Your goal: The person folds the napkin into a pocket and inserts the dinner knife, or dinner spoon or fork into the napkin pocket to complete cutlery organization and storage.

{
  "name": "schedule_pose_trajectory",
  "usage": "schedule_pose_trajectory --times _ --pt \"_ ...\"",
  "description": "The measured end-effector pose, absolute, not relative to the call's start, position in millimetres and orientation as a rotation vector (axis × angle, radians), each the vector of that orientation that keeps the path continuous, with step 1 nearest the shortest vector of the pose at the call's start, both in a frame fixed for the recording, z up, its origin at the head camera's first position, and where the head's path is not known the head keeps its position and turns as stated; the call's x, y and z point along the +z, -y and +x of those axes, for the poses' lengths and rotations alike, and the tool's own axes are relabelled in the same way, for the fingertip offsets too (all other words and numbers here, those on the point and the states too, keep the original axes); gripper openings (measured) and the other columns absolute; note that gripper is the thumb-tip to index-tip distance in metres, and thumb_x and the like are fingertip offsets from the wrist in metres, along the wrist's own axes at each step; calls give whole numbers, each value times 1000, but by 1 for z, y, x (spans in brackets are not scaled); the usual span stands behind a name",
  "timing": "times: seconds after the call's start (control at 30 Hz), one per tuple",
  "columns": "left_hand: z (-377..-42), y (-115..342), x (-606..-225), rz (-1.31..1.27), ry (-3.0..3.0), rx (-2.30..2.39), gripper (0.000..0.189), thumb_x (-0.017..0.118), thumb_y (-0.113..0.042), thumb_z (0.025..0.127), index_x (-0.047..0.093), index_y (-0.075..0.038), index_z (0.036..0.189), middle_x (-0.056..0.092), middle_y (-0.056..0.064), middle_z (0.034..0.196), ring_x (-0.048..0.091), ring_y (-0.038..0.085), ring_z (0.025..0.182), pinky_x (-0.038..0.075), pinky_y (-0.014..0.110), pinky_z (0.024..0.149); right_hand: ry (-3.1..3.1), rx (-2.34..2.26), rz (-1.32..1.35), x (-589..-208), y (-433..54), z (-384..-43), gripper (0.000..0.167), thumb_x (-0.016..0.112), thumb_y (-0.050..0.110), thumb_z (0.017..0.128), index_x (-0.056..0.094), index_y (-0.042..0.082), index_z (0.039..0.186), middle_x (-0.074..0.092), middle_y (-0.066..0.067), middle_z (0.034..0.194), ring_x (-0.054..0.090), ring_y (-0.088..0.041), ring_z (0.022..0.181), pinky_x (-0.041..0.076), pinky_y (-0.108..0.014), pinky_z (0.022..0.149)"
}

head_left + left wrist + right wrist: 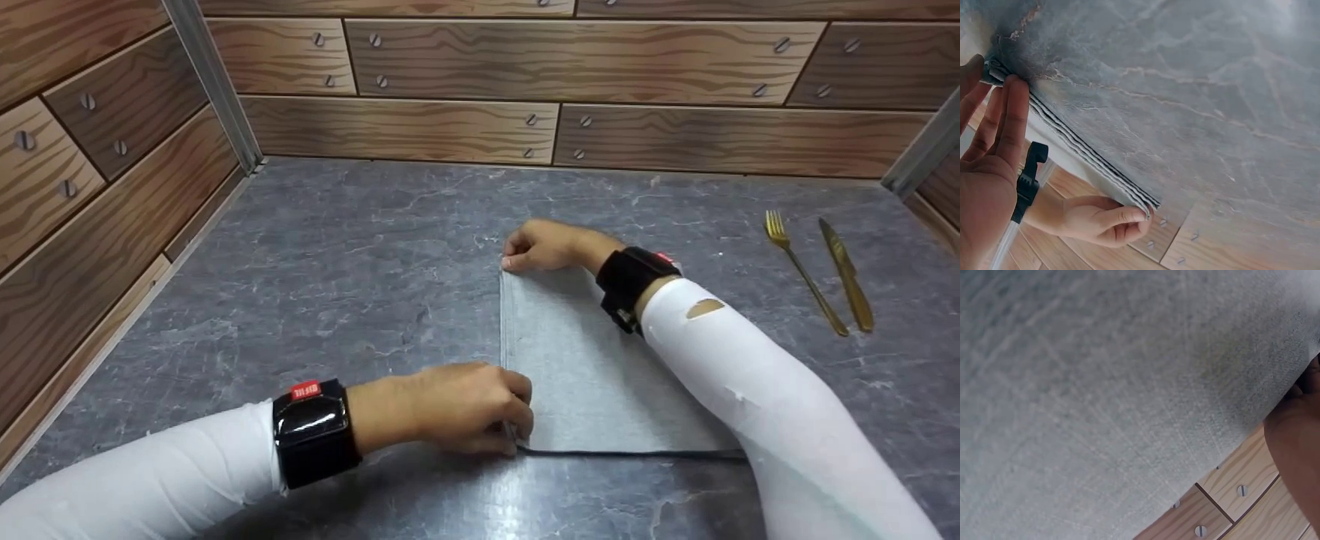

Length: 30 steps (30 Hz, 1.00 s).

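The folded cloth [600,375] lies on the counter [360,262], in the near part, to the right of the left hand [469,409] and on the near side of the right hand [544,246]. The left hand holds the near left corner; in the left wrist view, that corner sits between the thumb and the fingers [1013,121]. The right hand pinches the far left corner between thumb and fingers. The left edge of the cloth runs between the two grip points in a nearly straight line. The right forearm, in a white sleeve [780,397], crosses above the cloth and hides part of its right side. Cloth appearance: light grey, woven, with fine paler threads visible at close range in the right wrist view. The upper face is mostly flat. Several stacked layers, alternating pale and dark, show along the left edge; a dark line follows the near edge. Each wrist carries a black band, left band [315,435] and right band [626,289]. A gold-coloured fork [804,274] and a gold-coloured knife [847,277] lie side by side on the right of the counter, apart from the cloth, with the knife on the right.
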<state>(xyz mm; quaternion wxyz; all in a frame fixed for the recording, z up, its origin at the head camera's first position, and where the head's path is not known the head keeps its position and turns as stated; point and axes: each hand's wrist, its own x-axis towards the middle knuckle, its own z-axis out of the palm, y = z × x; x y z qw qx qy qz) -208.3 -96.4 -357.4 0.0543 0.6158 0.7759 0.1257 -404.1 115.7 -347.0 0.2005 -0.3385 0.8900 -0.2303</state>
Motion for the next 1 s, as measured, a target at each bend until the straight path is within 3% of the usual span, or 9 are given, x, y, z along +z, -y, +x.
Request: schedule_pose_trajectory --times 0.17,0.33,0.5,0.57,0.67,0.77,0.87,0.93,1.0 --pt "-213 97 -360 1754 -2281 644 13 94 -9 95 87 -2 103 79 14 97 74 15 81 51 6 77 -2576 -543 -959 -348 -112 -403 27 66 16 118 78 -8 115 76 -12 100 60 -15 91 49 -28 88" --pt "-214 98 -363 1667 -2271 742 12 95 -6 93 87 0 100 80 16 95 73 14 80 52 4 77 -2648 -450 -1007 -362 -110 -407 28 68 22 118 79 -2 111 79 -14 101 65 -20 89 55 -35 89" --pt "-243 94 -407 1679 -2325 723 18 95 -30 98 89 -14 92 79 -3 83 62 -7 74 51 6 71 -2776 -306 -1122 -425 -117 -457 37 72 38 117 71 9 95 65 -2 83 62 -23 79 56 -43 79" --pt "-257 93 -422 1618 -2391 724 22 91 -37 103 89 -20 91 78 -11 79 58 -12 71 52 10 68 -2816 -236 -1073 -435 -119 -466 42 69 48 117 70 10 101 67 -5 87 68 -31 88 60 -52 90" --pt "-277 89 -434 1471 -2569 755 25 80 -37 108 85 -19 91 75 -9 80 61 -2 71 53 18 67 -2868 -237 -978 -422 -125 -457 49 61 55 119 72 7 116 78 -14 105 75 -42 113 60 -62 110" --pt "-298 83 -436 1286 -2824 549 26 70 -40 111 78 -15 108 73 0 102 66 16 92 58 32 82 -2914 -363 -882 -412 -135 -466 45 59 52 119 73 9 117 80 -12 107 76 -35 109 64 -57 104" --pt "-320 73 -433 1102 -2922 203 51 60 -48 113 67 -8 143 65 13 144 64 32 133 59 50 112 -2895 -605 -825 -415 -148 -490 30 64 42 110 76 18 97 78 2 86 72 -18 79 63 -39 79" --pt "-331 68 -426 1009 -2867 43 73 52 -53 116 49 -2 169 49 21 175 48 41 166 46 61 136 -2784 -764 -753 -398 -149 -476 23 65 31 104 76 17 89 75 7 75 67 -9 67 59 -29 69" --pt "-339 64 -418 943 -2782 -18 87 46 -56 119 26 -1 184 24 21 194 23 41 183 26 65 149 -2600 -904 -651 -375 -144 -449 24 61 22 105 76 9 93 74 4 71 68 -6 60 59 -24 62"
